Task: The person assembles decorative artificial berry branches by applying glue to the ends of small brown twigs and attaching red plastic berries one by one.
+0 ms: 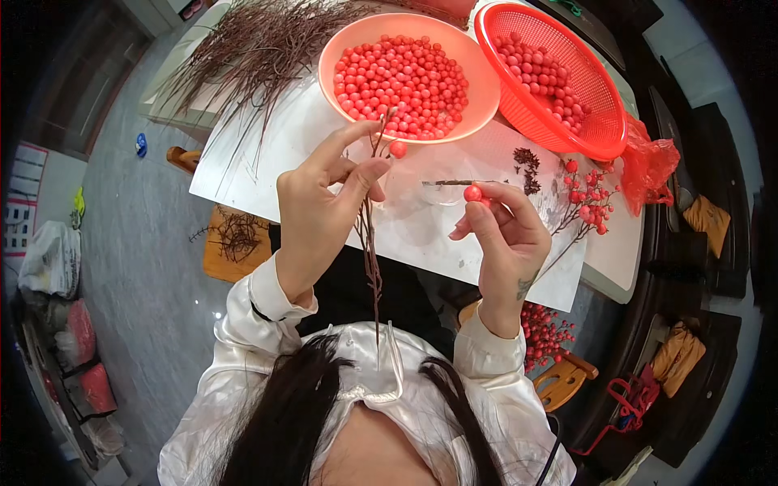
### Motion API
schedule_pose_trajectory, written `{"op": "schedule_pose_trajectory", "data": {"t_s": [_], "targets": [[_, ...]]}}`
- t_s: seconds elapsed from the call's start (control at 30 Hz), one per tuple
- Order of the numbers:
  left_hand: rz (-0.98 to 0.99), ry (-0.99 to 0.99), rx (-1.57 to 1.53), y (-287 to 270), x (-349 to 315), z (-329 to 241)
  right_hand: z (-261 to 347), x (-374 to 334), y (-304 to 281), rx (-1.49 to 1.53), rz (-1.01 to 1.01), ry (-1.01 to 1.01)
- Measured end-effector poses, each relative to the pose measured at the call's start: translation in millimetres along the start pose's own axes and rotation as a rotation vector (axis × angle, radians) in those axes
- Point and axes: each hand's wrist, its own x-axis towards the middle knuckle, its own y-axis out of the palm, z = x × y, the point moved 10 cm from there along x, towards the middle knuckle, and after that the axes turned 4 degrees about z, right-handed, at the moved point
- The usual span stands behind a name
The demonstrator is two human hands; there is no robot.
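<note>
My left hand (316,198) pinches a brown branching stem (371,263) that hangs down toward my chest. One small red berry (397,149) sits by the stem's upper twigs. Between the thumb and fingers of my right hand (512,247) is another red berry (472,193), apart from the stem. A thin dark stick (455,183) lies just beyond those fingertips, over a glossy patch on the white sheet (243,190). Past my hands, a pale orange bowl (485,77) is filled with loose red berries (397,85).
A red plastic colander (598,89) of berries stands tilted beside the bowl. Bare brown twigs (259,49) pile at far left. At right are a berry-covered branch (590,198), dark bits (527,166) and a red plastic bag (652,162). More berry sprays (545,332) lie below the table's right side.
</note>
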Motion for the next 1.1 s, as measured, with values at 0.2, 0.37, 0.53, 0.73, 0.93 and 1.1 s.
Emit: {"op": "schedule_pose_trajectory", "data": {"t_s": [0.2, 0.37, 0.53, 0.73, 0.93, 1.1], "targets": [[-0.031, -0.078, -0.095, 4, 0, 2, 4, 11, 1, -0.025, 0.001, 0.022], [-0.070, -0.052, -0.159, 4, 5, -3, -1, 27, 3, 0.038, 0.008, 0.074], [-0.071, 0.029, -0.128, 5, 9, -11, -5, 51, 15, 0.075, 0.088, 0.112], [-0.083, -0.025, -0.207, 5, 10, -11, -9, 65, 35, 0.040, 0.225, 0.140], [-0.037, -0.067, -0.227, 9, 11, -10, -14, 69, 46, 0.092, 0.313, 0.204], [-0.013, -0.047, -0.174, 11, 15, -11, -20, 72, 48, 0.176, 0.335, 0.235]]}}
